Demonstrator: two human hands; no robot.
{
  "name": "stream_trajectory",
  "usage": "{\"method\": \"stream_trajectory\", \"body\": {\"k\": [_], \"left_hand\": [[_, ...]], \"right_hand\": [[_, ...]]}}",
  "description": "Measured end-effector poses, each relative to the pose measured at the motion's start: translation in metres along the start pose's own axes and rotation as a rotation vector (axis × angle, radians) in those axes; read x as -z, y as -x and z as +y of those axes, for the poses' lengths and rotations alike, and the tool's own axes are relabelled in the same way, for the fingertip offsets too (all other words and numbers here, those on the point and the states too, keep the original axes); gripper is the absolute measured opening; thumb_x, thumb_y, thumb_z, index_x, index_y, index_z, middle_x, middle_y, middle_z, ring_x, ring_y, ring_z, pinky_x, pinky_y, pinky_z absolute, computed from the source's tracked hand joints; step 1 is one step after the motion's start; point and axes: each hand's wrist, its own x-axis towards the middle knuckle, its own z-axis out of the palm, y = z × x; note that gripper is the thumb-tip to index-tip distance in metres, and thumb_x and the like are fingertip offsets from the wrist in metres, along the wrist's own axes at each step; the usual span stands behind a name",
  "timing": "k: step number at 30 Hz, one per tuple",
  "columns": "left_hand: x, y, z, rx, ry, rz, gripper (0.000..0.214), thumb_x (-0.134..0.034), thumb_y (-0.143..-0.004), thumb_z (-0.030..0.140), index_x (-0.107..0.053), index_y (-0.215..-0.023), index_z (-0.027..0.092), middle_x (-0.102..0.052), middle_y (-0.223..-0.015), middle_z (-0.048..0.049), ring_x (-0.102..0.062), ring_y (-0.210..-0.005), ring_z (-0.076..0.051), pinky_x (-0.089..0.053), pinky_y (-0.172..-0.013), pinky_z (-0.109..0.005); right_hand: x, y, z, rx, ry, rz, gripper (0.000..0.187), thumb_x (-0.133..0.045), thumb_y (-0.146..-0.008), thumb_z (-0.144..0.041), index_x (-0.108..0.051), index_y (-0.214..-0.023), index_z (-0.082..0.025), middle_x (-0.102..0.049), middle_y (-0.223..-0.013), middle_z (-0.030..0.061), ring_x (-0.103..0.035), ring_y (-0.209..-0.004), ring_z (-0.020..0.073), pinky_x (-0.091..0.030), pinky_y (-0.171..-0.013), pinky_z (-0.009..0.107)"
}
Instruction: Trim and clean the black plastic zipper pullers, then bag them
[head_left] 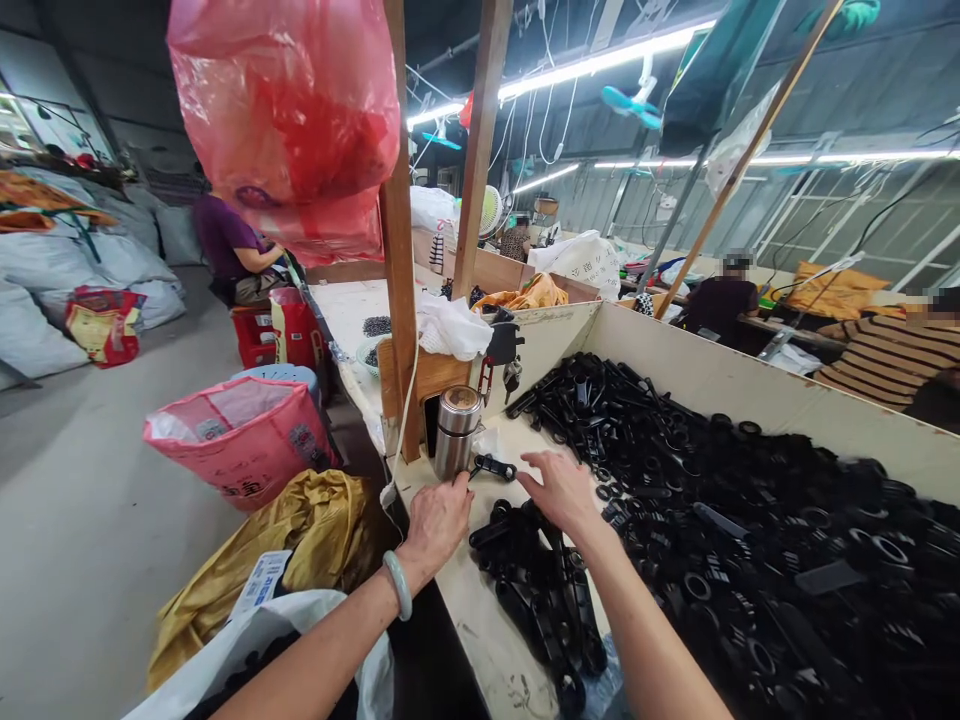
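Observation:
My left hand [437,522], with a pale bangle [399,586] at the wrist, pinches the left end of a small black plastic part [495,467] over the pale worktop. At the part's right end is my right hand [559,488], its fingers apart and curved; whether a fingertip touches the part is unclear. Just behind my left fingers stands a steel thermos flask [455,435]. Below my hands lies a small heap of long black plastic parts [536,590]. A much larger pile of black parts and rings [750,540] spreads to the right.
Wooden posts [401,250] rise behind the flask, with a red plastic bag [285,120] hanging beside them. Low boards [697,370] wall the worktop. Pink [240,440] and yellow [315,530] sacks stand on the floor at left. Several people sit at work farther off.

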Motion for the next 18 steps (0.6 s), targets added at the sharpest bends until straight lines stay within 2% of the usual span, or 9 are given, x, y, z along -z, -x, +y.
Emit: {"method": "stream_trajectory", "body": {"k": [3, 5, 9, 11, 13, 16, 17, 18], "left_hand": [[-0.004, 0.009, 0.001, 0.001, 0.023, 0.009, 0.02, -0.053, -0.098, 0.022, -0.068, -0.112, 0.021, -0.079, -0.088, -0.0064, -0.075, -0.082, -0.026, -0.047, -0.073, -0.034], [-0.006, 0.016, 0.002, -0.014, 0.054, 0.02, 0.015, -0.054, -0.098, 0.021, -0.069, -0.101, 0.023, -0.078, -0.089, -0.0042, -0.074, -0.084, -0.024, -0.047, -0.073, -0.033], [-0.013, 0.028, 0.002, -0.037, 0.145, 0.054, 0.019, -0.052, -0.098, 0.019, -0.068, -0.089, 0.024, -0.076, -0.089, -0.001, -0.072, -0.086, -0.021, -0.048, -0.076, -0.032], [-0.017, 0.03, 0.001, -0.036, 0.196, 0.088, 0.02, -0.049, -0.1, 0.02, -0.068, -0.093, 0.023, -0.074, -0.093, -0.002, -0.07, -0.089, -0.021, -0.05, -0.079, -0.032], [-0.021, 0.03, -0.001, -0.035, 0.241, 0.134, 0.023, -0.045, -0.102, 0.021, -0.067, -0.1, 0.022, -0.072, -0.1, -0.0049, -0.068, -0.096, -0.022, -0.051, -0.085, -0.034], [-0.026, 0.031, -0.003, -0.058, 0.278, 0.225, 0.028, -0.043, -0.102, 0.023, -0.066, -0.118, 0.022, -0.068, -0.118, -0.0087, -0.064, -0.112, -0.024, -0.052, -0.097, -0.04], [-0.028, 0.032, -0.003, -0.068, 0.276, 0.26, 0.031, -0.045, -0.101, 0.023, -0.065, -0.125, 0.024, -0.067, -0.125, -0.0092, -0.063, -0.116, -0.025, -0.052, -0.099, -0.042], [-0.031, 0.032, -0.003, -0.072, 0.267, 0.292, 0.035, -0.048, -0.098, 0.022, -0.064, -0.129, 0.027, -0.066, -0.13, -0.0093, -0.064, -0.116, -0.027, -0.053, -0.098, -0.044]], "right_hand": [[-0.014, -0.031, -0.018, 0.012, 0.012, -0.051, 0.037, -0.065, -0.099, -0.039, -0.061, -0.129, -0.018, -0.063, -0.131, 0.0093, -0.065, -0.113, 0.0248, -0.056, -0.096, 0.048], [-0.023, -0.041, -0.024, 0.015, 0.021, -0.085, 0.036, -0.065, -0.099, -0.038, -0.061, -0.128, -0.018, -0.064, -0.129, 0.0089, -0.066, -0.11, 0.0239, -0.057, -0.093, 0.046], [-0.021, -0.031, -0.018, 0.064, 0.011, -0.079, 0.035, -0.065, -0.099, -0.039, -0.063, -0.125, -0.017, -0.065, -0.126, 0.0085, -0.066, -0.109, 0.0236, -0.056, -0.094, 0.047], [-0.008, -0.015, -0.009, 0.093, -0.01, -0.058, 0.028, -0.064, -0.099, -0.039, -0.066, -0.117, -0.017, -0.068, -0.121, 0.007, -0.065, -0.111, 0.0238, -0.051, -0.098, 0.048], [0.008, 0.004, 0.001, 0.119, -0.035, -0.034, 0.017, -0.061, -0.098, -0.033, -0.071, -0.106, -0.022, -0.072, -0.111, 0.0036, -0.066, -0.11, 0.023, -0.043, -0.102, 0.046], [0.024, 0.025, 0.017, 0.179, -0.058, -0.053, 0.012, -0.063, -0.091, -0.035, -0.074, -0.091, -0.031, -0.076, -0.094, -0.0021, -0.071, -0.095, 0.0203, -0.044, -0.09, 0.036], [0.024, 0.027, 0.022, 0.185, -0.056, -0.051, 0.011, -0.065, -0.087, -0.036, -0.075, -0.088, -0.031, -0.077, -0.088, -0.0022, -0.073, -0.089, 0.0213, -0.046, -0.085, 0.035], [0.02, 0.023, 0.027, 0.197, -0.054, -0.038, 0.014, -0.065, -0.086, -0.039, -0.075, -0.094, -0.033, -0.077, -0.09, -0.0012, -0.074, -0.088, 0.0227, -0.048, -0.081, 0.035]]}}
